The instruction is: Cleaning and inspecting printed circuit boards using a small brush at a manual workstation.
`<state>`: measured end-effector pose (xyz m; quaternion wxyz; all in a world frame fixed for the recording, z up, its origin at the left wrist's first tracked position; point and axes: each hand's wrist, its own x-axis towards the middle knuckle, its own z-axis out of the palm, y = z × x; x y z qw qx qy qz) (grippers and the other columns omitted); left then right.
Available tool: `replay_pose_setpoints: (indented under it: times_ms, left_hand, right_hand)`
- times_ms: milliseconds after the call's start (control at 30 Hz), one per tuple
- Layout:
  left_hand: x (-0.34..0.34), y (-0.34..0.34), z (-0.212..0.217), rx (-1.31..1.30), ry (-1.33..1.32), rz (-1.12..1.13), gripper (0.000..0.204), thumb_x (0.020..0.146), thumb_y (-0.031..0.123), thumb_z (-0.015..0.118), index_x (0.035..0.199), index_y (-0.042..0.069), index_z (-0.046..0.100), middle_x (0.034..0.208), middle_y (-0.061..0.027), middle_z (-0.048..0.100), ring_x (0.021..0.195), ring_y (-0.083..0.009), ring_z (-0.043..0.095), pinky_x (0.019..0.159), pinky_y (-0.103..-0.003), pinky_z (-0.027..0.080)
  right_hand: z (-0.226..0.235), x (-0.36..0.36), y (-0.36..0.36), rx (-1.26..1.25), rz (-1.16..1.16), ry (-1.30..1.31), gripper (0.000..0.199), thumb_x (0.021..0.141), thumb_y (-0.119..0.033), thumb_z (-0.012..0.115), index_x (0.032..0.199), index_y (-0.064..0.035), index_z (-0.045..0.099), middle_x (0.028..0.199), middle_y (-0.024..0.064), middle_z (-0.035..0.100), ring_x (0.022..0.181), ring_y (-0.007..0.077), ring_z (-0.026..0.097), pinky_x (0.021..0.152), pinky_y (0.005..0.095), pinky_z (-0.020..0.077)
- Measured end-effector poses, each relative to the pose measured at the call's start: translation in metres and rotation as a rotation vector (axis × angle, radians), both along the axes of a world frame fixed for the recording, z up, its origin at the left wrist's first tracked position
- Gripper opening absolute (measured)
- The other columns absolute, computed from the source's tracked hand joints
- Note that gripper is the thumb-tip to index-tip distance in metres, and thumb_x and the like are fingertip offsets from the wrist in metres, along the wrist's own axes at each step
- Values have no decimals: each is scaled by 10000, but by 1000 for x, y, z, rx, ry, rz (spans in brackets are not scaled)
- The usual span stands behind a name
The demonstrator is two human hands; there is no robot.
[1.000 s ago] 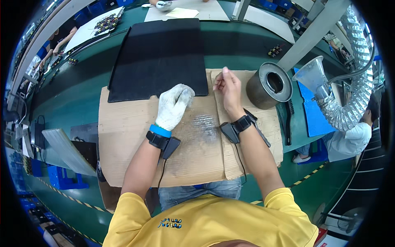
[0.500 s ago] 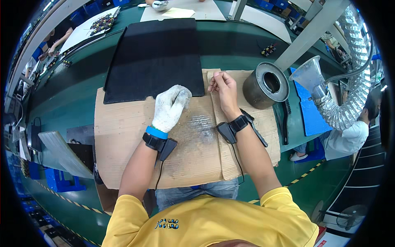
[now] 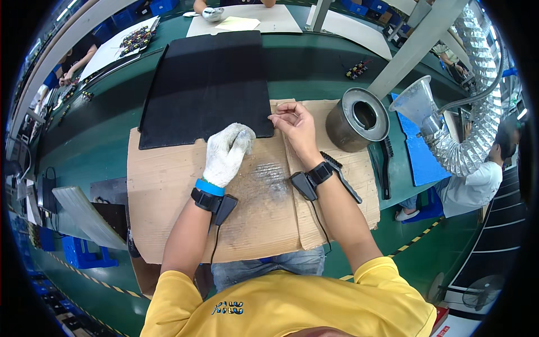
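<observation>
Cardboard (image 3: 258, 230) has the black board (image 3: 205, 84) at eleven o'clock; gloved left hand (image 3: 224, 154) curls at the board's five o'clock, bare right hand (image 3: 301, 130) nearer its four o'clock edge than before; whether either grips anything, I cannot tell

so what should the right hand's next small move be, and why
Probably ease the bare right hand's grip slightly left onto the black board at its near right corner: the fingertips are right by that edge, though contact is unclear, while the gloved left hand's grip overlaps the board's near edge in this view.
</observation>
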<state>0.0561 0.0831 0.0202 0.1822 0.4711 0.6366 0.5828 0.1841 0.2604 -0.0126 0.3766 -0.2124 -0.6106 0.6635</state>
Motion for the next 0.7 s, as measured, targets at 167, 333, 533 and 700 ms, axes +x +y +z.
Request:
replay_pose_setpoints:
  times_ms: [167, 333, 533, 700]
  left_hand:
    - [1, 0, 0, 6, 9, 0, 221, 1062, 112, 564, 948, -4, 713, 807, -27, 681, 707, -93, 604, 666, -270, 495]
    - [1, 0, -2, 7, -7, -8, 226, 1069, 120, 559, 951, -5, 707, 804, -22, 674, 705, -89, 595, 663, -265, 488]
    - [-1, 0, -6, 14, -21, -18, 226, 1072, 130, 559, 959, 1, 705, 808, -19, 673, 699, -87, 591, 654, -260, 479]
    - [0, 0, -3, -1, -18, -18, 225, 1071, 138, 565, 960, 3, 707, 815, -19, 674, 697, -87, 590, 651, -258, 475]
  right_hand:
    - [-3, 1, 2, 27, 7, -38, 292, 930, 97, 715, 1196, 53, 602, 1052, 131, 721, 975, 171, 738, 888, 283, 613]
    - [0, 0, 3, 90, -47, -73, 314, 916, 119, 688, 1211, 59, 598, 1045, 126, 714, 956, 159, 730, 867, 292, 626]
    - [7, 2, -2, 83, 13, 40, 360, 909, 122, 650, 1254, 50, 572, 1038, 117, 699, 907, 151, 707, 891, 357, 647]
    - [3, -1, -2, -60, -29, 117, 328, 894, 130, 621, 1204, 39, 567, 1034, 132, 700, 874, 148, 703, 861, 326, 649]
